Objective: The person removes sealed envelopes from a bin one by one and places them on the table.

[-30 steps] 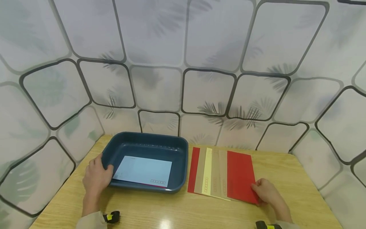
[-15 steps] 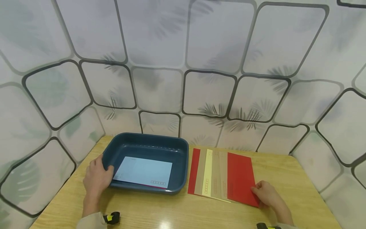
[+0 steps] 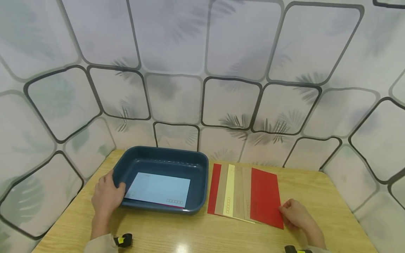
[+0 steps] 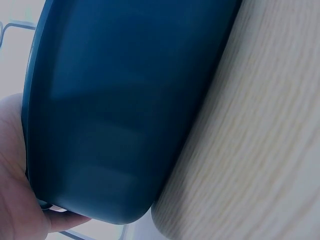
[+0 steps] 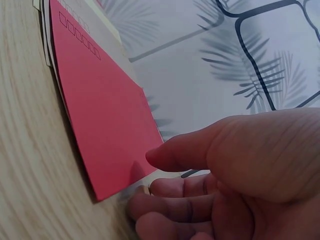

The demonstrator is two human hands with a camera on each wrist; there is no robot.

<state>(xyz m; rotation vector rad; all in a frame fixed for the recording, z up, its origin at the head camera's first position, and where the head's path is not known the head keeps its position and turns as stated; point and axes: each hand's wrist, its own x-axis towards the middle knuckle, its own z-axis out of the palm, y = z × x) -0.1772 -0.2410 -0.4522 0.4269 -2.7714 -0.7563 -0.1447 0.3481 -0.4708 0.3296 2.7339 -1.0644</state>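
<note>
My left hand (image 3: 107, 193) grips the left side of a dark blue plastic tray (image 3: 171, 151), thumb over the rim and fingers outside. Inside the tray lies a pale blue envelope (image 3: 158, 189), with a thin pinkish-red edge showing under it. To the right, several red, tan and yellow envelopes (image 3: 230, 189) lie fanned out and overlapping, a red envelope (image 3: 267, 196) on top at the right end. My right hand (image 3: 297, 214) is at that red envelope's right edge. In the right wrist view the thumb tip overlaps the edge, and the loosely bent fingers show beyond it.
Everything rests on a light wood table (image 3: 177, 232). A patterned curtain or wall (image 3: 177, 98) surrounds its back and sides. The tray stands close to the fanned envelopes, a narrow strip of table between them.
The top red envelope has shifted slightly left, its near right corner coming away from my right fingers. The left hand and the tray stay in place.
</note>
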